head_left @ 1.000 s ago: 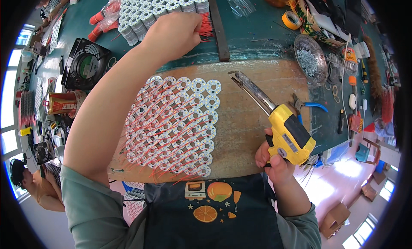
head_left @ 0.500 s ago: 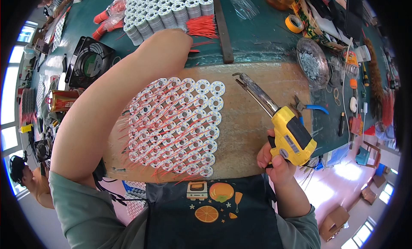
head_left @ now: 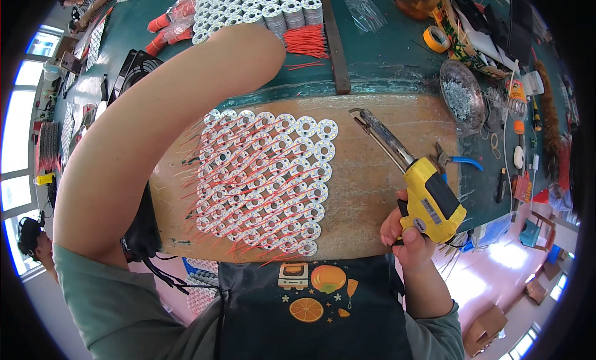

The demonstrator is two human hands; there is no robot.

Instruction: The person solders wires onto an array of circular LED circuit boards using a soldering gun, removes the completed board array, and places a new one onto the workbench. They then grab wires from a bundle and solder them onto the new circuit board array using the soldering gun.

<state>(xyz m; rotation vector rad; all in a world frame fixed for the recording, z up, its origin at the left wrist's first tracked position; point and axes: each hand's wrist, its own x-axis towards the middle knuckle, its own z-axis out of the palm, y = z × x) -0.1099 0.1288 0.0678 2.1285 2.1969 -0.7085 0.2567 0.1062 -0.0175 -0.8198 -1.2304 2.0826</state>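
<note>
Currently the right grip (head_left: 410,236) is wrapped around the handle of a yellow-and-black soldering gun (head_left: 436,198), whose metal tip (head_left: 355,111) points up and to the left beyond that grip. Well to the left of the right grip, an array of white ring-shaped circuit boards (head_left: 267,183) lies on a brown wooden board (head_left: 360,192), thin red wires (head_left: 248,192) running slantwise across it. Beyond the array is the left grip (head_left: 264,53), its fingers hidden, so I cannot tell whether it is closed or loose. Just right of this left grip, a bundle of red wires (head_left: 307,42) lies on the green bench (head_left: 397,77) beside a dark bar (head_left: 340,62); beyond the grip stand stacks of white rings (head_left: 273,15). Beyond the right grip and to its right are blue-handled pliers (head_left: 465,162) and, farther off, a metal dish (head_left: 478,105).
</note>
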